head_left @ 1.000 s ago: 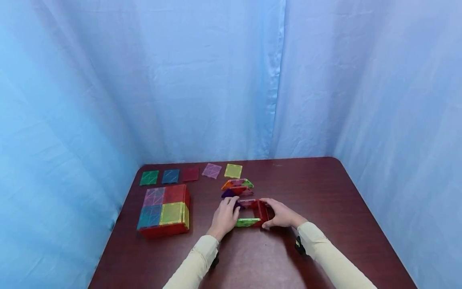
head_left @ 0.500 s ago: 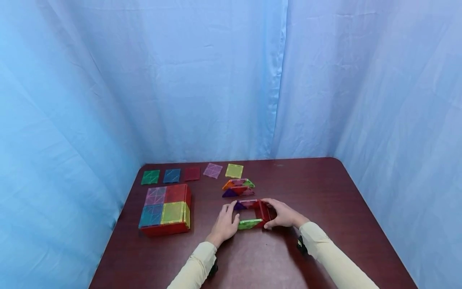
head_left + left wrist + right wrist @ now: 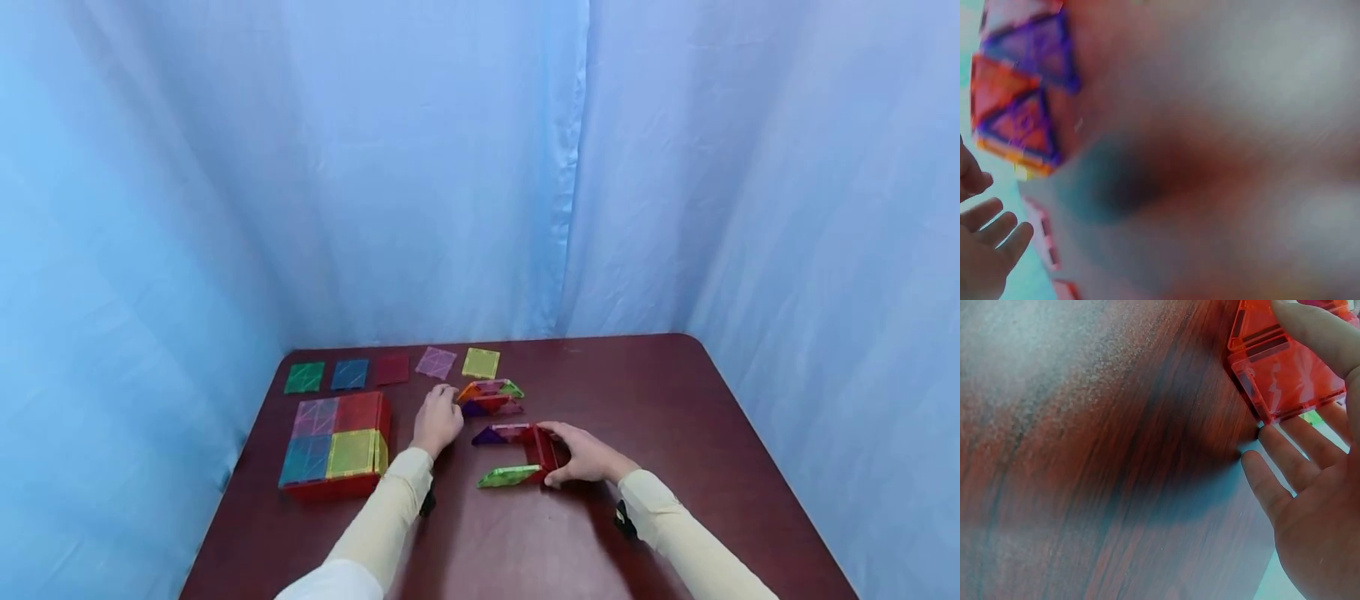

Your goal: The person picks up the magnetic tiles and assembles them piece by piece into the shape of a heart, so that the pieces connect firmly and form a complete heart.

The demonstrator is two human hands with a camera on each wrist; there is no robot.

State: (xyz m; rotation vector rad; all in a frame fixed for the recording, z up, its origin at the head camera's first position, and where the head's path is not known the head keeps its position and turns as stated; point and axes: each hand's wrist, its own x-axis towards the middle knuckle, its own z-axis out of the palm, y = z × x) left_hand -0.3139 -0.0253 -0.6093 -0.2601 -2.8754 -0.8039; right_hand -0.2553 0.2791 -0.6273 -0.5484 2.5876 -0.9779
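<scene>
My right hand (image 3: 588, 454) grips the red magnetic tiles (image 3: 546, 450) at the right end of a low upright structure, thumb at the near side and fingers at the far side. In the right wrist view the thumb lies over a red square tile (image 3: 1291, 378). A green triangular tile (image 3: 508, 476) forms the structure's front side, and a purple triangle (image 3: 489, 436) stands at its back left; the left side is open. My left hand (image 3: 438, 419) is beside a second group of standing triangles, near its orange tile (image 3: 471, 390); its fingers (image 3: 1013, 240) are spread and hold nothing.
Left of the left hand stands a block of magnetic tiles with a multicoloured top (image 3: 352, 454). Along the back edge several flat square tiles lie in a row, from a green one (image 3: 303, 377) to a yellow one (image 3: 481, 363). Blue curtains (image 3: 427, 167) surround the table.
My left hand has left the structure's left side and moved back and left to the rear group of triangles. The green front side now angles outward. My right hand keeps its place.
</scene>
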